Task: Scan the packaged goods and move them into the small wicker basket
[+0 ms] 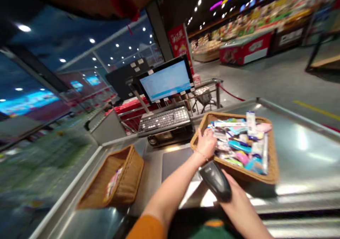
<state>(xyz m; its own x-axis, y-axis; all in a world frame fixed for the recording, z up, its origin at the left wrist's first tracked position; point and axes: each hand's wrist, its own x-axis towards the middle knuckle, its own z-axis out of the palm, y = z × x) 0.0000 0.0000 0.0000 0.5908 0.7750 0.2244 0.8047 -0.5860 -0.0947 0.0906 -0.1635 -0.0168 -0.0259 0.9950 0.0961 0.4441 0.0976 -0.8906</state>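
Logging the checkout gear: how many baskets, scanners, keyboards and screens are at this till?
Baskets: 2
Scanner: 1
Keyboard: 1
Screen: 1
Total: 5

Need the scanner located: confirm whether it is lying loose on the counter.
No, the right hand grips the scanner, held just in front of the wicker basket of small packets.

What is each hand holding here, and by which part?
The right hand holds a black scanner by its handle, head free. The left hand is on the packets in the basket; whether it grips one cannot be told.
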